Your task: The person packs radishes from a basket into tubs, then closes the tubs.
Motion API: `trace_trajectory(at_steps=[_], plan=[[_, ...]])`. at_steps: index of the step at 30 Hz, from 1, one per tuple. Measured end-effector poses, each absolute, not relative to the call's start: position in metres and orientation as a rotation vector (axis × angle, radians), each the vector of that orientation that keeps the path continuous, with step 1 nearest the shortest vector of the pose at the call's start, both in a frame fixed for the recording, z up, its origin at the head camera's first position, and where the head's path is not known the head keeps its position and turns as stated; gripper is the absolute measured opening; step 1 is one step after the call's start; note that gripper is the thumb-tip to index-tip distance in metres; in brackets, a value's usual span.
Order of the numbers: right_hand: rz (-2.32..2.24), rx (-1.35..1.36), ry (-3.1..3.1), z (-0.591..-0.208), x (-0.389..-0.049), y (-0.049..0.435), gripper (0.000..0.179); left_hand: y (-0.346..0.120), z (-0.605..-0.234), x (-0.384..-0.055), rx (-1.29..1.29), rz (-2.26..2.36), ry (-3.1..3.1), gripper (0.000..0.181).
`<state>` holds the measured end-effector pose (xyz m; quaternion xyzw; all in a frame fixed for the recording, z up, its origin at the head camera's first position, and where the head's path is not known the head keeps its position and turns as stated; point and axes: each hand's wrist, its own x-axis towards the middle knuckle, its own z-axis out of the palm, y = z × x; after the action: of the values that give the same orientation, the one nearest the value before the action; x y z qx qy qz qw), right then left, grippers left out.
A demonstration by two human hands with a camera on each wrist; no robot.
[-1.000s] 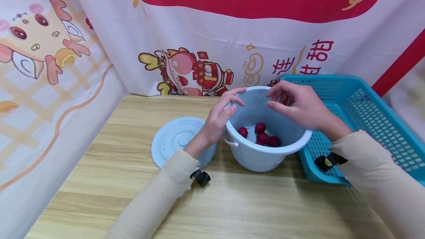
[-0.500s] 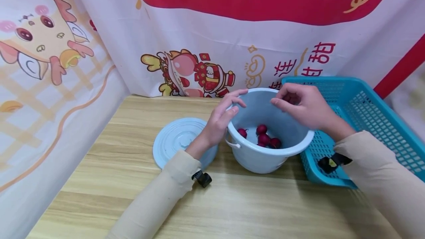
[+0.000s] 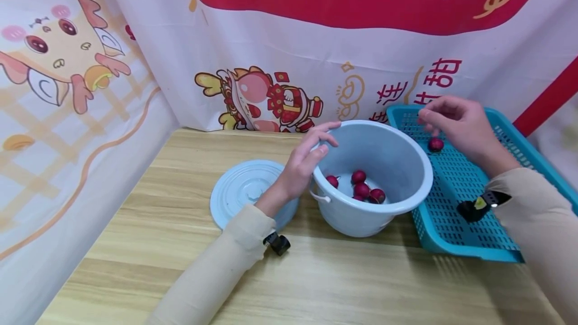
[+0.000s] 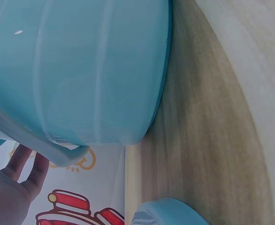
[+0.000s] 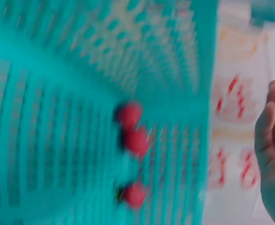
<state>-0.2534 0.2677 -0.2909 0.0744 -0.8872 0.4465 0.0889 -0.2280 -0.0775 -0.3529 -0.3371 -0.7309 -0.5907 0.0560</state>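
Radishes [image 3: 362, 190] lie in bucket [image 3: 354, 218], centre-right. Left hand [image 3: 298, 167] rests on rim, fingers loosely spread; right hand [image 3: 467, 129], upper right, fingers slightly bent, empty.

The left sleeve [image 3: 212, 272] and the right sleeve [image 3: 537, 219] are plain beige cloth, softly creased. The left wrist camera [image 3: 281, 245] and the right wrist camera [image 3: 470, 211] are small and black; the latter shows a yellowish patch [image 3: 480, 203], possibly a label.

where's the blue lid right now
In the head view, the blue lid lies on the table just left of the bucket, partly hidden by the left arm.
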Motion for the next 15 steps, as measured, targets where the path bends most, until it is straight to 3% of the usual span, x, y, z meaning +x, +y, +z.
trace_trajectory(at_steps=[8, 15], plan=[[1.133, 0.004, -2.967, -0.319, -0.273, 0.319, 0.070, -0.078, -0.352, -0.227, -1.001, -1.805, -2.237, 0.038], [1.107, -0.014, -3.050, -0.334, -0.280, 0.341, 0.077, -0.077, -0.352, -0.228, -1.006, -1.816, -2.233, 0.037]])
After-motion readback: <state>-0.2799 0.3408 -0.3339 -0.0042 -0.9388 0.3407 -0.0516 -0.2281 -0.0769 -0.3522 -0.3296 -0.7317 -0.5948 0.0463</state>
